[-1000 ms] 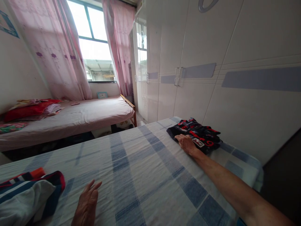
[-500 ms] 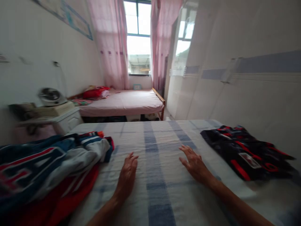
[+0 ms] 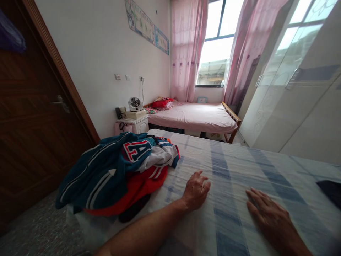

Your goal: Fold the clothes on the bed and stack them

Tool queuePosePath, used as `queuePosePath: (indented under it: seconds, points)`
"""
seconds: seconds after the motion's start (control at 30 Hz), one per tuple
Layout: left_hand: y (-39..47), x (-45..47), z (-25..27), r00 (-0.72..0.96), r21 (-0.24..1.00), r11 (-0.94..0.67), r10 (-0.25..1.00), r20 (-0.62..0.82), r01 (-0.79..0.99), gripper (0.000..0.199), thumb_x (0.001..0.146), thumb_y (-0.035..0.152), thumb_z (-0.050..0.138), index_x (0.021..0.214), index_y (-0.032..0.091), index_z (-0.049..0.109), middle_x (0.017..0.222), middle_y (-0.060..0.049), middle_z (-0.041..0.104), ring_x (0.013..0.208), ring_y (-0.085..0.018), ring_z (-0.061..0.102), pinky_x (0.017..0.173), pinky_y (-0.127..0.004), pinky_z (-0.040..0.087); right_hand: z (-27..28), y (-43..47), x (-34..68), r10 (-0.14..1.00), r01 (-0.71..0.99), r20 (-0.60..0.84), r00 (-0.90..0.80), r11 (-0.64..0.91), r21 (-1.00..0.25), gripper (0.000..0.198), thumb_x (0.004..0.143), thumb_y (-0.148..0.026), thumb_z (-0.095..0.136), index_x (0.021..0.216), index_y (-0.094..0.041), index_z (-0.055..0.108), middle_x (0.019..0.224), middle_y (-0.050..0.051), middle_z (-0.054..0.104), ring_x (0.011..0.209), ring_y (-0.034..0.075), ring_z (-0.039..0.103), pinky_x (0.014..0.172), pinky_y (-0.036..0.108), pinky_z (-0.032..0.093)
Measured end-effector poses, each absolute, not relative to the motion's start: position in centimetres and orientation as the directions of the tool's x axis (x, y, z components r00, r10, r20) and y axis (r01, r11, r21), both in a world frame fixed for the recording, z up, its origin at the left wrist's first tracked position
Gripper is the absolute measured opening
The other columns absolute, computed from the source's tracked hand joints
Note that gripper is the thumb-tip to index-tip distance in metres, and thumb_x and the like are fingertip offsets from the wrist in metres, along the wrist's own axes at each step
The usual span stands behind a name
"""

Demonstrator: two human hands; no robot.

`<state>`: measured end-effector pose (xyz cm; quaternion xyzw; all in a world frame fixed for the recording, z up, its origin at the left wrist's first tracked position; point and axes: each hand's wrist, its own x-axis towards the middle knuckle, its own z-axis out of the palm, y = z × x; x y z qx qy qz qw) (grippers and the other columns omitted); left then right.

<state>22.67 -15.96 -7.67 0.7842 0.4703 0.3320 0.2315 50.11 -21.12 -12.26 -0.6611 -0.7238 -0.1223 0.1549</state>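
Note:
My left hand is over the blue-and-white checked bed sheet, fingers slightly bent and apart, holding nothing. To its left lies a heap of clothes: a teal jacket with a letter patch and white-and-black stripes, a grey-white sleeve, and a red garment beneath. My right hand is palm down above or on the sheet, its fingers stretched out with nothing in them. Whether either palm touches the sheet I cannot tell. Part of a dark garment shows at the right edge.
Beyond the bed stand a white nightstand with a small fan and a second bed with pink bedding. A brown door is on the left, and a glossy white wardrobe on the right.
The view has swung left, bringing the door and the whole clothes heap into sight. The dark garment has mostly left the frame on the right. Both hands stay empty.

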Motion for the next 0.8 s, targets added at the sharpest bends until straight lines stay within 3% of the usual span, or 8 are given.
queuePosePath:
  seconds: [0.17, 0.27, 0.37, 0.43, 0.47, 0.5, 0.63, 0.8]
  points:
    - [-16.1, 21.9, -6.2, 0.506, 0.551, -0.545, 0.829, 0.239, 0.632, 0.036, 0.073, 0.028, 0.066, 0.105, 0.011, 0.066, 0.130, -0.020, 0.055, 0.121, -0.030, 0.052, 0.103, -0.043, 0.041, -11.5, -21.1, 49.7, 0.932, 0.996, 0.358, -0.058, 0.076, -0.037, 0.056, 0.088, -0.044, 0.024, 0.122, -0.018, 0.060, 0.134, 0.008, 0.055, 0.128, 0.025, 0.045, 0.105, 0.045, 0.034]
    - [-17.2, 19.8, -2.2, 0.532, 0.484, -0.598, 0.798, 0.283, 0.639, 0.035, 0.079, 0.030, 0.061, 0.109, 0.013, 0.065, 0.129, -0.015, 0.057, 0.120, -0.024, 0.053, 0.101, -0.034, 0.042, -11.1, -21.2, 49.5, 0.936, 0.996, 0.349, -0.051, 0.071, -0.045, 0.055, 0.088, -0.043, 0.026, 0.122, -0.016, 0.060, 0.133, 0.009, 0.055, 0.127, 0.025, 0.046, 0.106, 0.045, 0.034]
    - [-18.4, 15.5, 3.0, 0.461, 0.396, -0.606, 0.789, 0.406, 0.690, 0.038, 0.087, 0.031, 0.049, 0.121, 0.017, 0.058, 0.140, -0.009, 0.047, 0.129, -0.019, 0.043, 0.109, -0.031, 0.031, -10.8, -21.3, 49.2, 0.937, 0.996, 0.348, -0.038, 0.062, -0.057, 0.055, 0.088, -0.042, 0.027, 0.123, -0.015, 0.060, 0.133, 0.009, 0.055, 0.126, 0.025, 0.047, 0.106, 0.044, 0.035]
    - [-18.9, 11.5, 5.9, 0.335, 0.315, -0.526, 0.801, 0.497, 0.790, 0.041, 0.090, 0.028, 0.044, 0.127, 0.015, 0.053, 0.144, -0.010, 0.042, 0.133, -0.021, 0.036, 0.112, -0.034, 0.026, -10.6, -21.3, 49.0, 0.938, 0.997, 0.347, -0.020, 0.046, -0.068, 0.055, 0.088, -0.041, 0.027, 0.122, -0.014, 0.060, 0.133, 0.009, 0.055, 0.125, 0.025, 0.048, 0.105, 0.044, 0.035]
    - [-19.0, 9.3, 6.9, 0.226, 0.167, -0.375, 0.799, 0.558, 0.912, 0.040, 0.090, 0.032, 0.042, 0.127, 0.019, 0.053, 0.142, -0.007, 0.045, 0.130, -0.020, 0.039, 0.109, -0.033, 0.030, -10.6, -21.3, 48.9, 0.938, 0.996, 0.348, -0.010, 0.038, -0.075, 0.055, 0.087, -0.041, 0.027, 0.122, -0.015, 0.060, 0.133, 0.009, 0.055, 0.125, 0.025, 0.048, 0.105, 0.043, 0.036]
    - [-19.0, 7.1, 7.6, 0.143, 0.134, -0.272, 0.794, 0.591, 0.953, 0.041, 0.090, 0.031, 0.042, 0.126, 0.016, 0.053, 0.140, -0.010, 0.045, 0.130, -0.024, 0.039, 0.109, -0.037, 0.029, -10.6, -21.3, 48.9, 0.937, 0.996, 0.349, -0.002, 0.033, -0.082, 0.055, 0.087, -0.041, 0.028, 0.122, -0.015, 0.060, 0.133, 0.009, 0.056, 0.125, 0.025, 0.049, 0.105, 0.043, 0.036]
    - [-18.9, -1.1, 7.9, -0.087, 0.097, 0.037, 0.804, 0.589, 0.995, 0.044, 0.082, 0.034, 0.050, 0.116, 0.007, 0.058, 0.121, -0.023, 0.057, 0.116, -0.038, 0.050, 0.095, -0.050, 0.039, -10.9, -21.1, 48.9, 0.934, 0.995, 0.356, -0.003, 0.039, -0.095, 0.055, 0.086, -0.042, 0.029, 0.121, -0.015, 0.062, 0.132, 0.009, 0.056, 0.125, 0.024, 0.048, 0.105, 0.043, 0.036]
    - [-18.3, -5.5, 7.4, -0.180, 0.136, 0.126, 0.832, 0.525, 0.983, 0.030, 0.079, 0.039, 0.051, 0.089, 0.016, 0.068, 0.088, -0.014, 0.067, 0.088, -0.031, 0.061, 0.075, -0.039, 0.047, -11.3, -20.9, 49.1, 0.926, 0.995, 0.378, -0.004, 0.040, -0.089, 0.053, 0.086, -0.042, 0.030, 0.120, -0.017, 0.062, 0.132, 0.008, 0.056, 0.124, 0.024, 0.049, 0.105, 0.043, 0.035]
